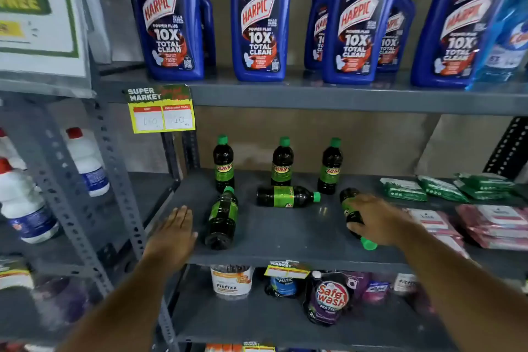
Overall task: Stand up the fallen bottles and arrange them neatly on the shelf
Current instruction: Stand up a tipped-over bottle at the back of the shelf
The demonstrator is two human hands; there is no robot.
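Note:
Several dark Sunny bottles with green caps and green labels are on the grey middle shelf. Three stand upright at the back: a left one, a middle one and a right one. Three lie on their sides. One fallen bottle points its cap to the back, just right of my left hand, which rests flat and open on the shelf. A second fallen bottle lies crosswise, cap to the right. My right hand is closed over the third fallen bottle, whose cap points toward me.
Green packets and pink packs fill the shelf's right part. Blue Harpic bottles stand on the shelf above, with a price tag on its edge. White bottles sit on the left rack. Detergent pouches are below.

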